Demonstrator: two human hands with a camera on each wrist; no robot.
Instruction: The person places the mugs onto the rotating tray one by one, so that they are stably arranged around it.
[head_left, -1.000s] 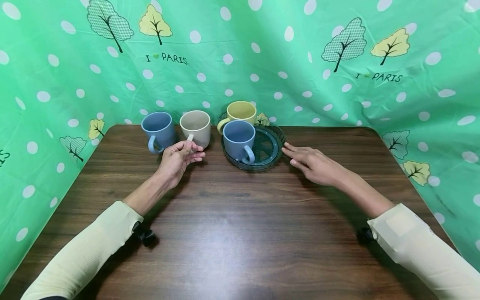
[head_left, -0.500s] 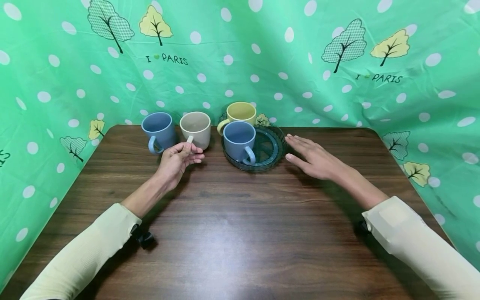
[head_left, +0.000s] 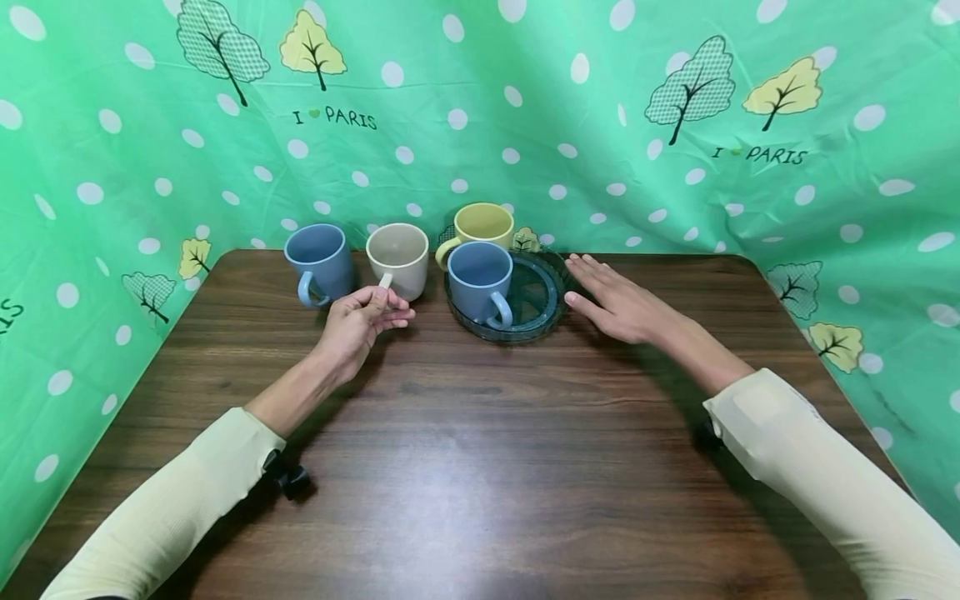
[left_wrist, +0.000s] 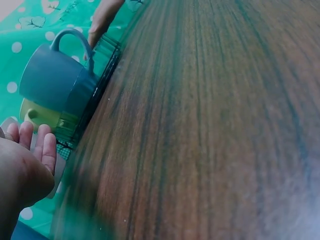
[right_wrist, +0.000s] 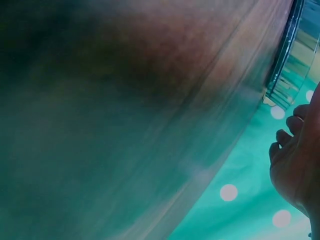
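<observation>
My left hand [head_left: 357,332] pinches the handle of a light grey mug [head_left: 406,265] between thumb and fingers. Right of that mug, a round clear glass dish [head_left: 553,287] holds a blue mug [head_left: 476,287] in front and a yellow mug [head_left: 487,222] behind it. Beside the dish's right rim is my right hand [head_left: 626,310], fingers straight and thumb apart, holding nothing; whether it touches the rim cannot be told. In the left wrist view, the blue mug [left_wrist: 52,80] stands in the dish, and my left hand [left_wrist: 27,167] shows at the lower left.
Another blue mug [head_left: 322,258] stands at the back left, left of the grey mug, its handle facing forward. All stand near the back edge of a dark wooden table [head_left: 465,450]. A green dotted curtain [head_left: 525,108] hangs behind and at both sides.
The grey mug, held by my left hand, has shifted slightly right, away from the left blue mug. My right hand's fingers and thumb have spread, and its forearm has moved left.
</observation>
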